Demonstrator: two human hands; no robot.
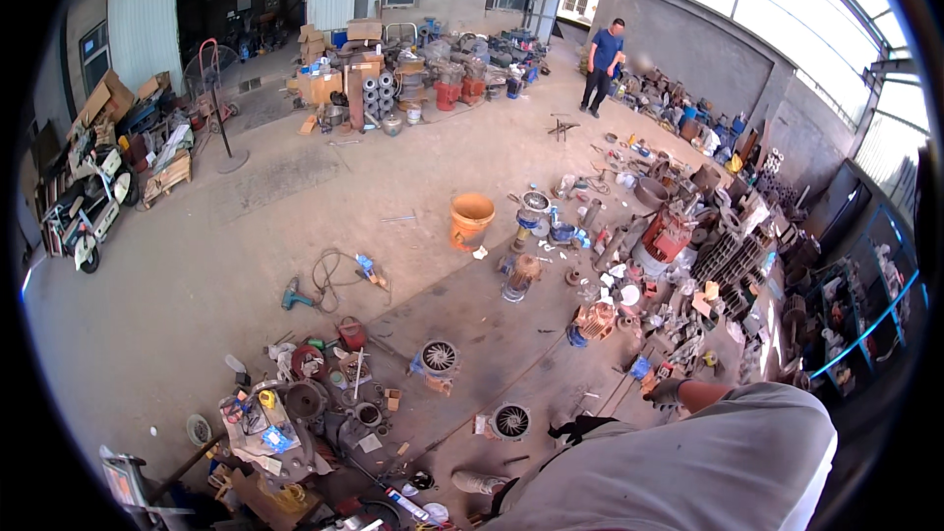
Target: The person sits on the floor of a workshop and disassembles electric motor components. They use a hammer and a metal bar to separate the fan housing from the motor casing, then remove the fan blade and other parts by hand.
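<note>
One hand visible: a gloved hand (665,390) shows at the end of the bare forearm that rises from behind the grey sleeve (708,462) at the lower right; which hand it is I cannot tell for sure, but it lies on the person's right side.
Hand state: too small and half hidden to tell whether it is clenched, loose or grasping anything.
Other hand: not seen.
Nearest to the hand: a small blue part (641,368) lies just beside the glove, up and to its left, among scattered metal pieces on the floor.
Up from the hand: a copper-wound motor core (596,321), and further up a red motor housing (669,233).
Left of the hand: a round fan cover (511,421) on the floor, with a second round fan cover (439,357) further left.
Well away, up and left: an orange bucket (471,220) stands upright on the concrete.
Far beyond: a person in a blue shirt (603,65) stands near the grey wall.
Below the hand: a shoe (479,482) rests on the floor.
</note>
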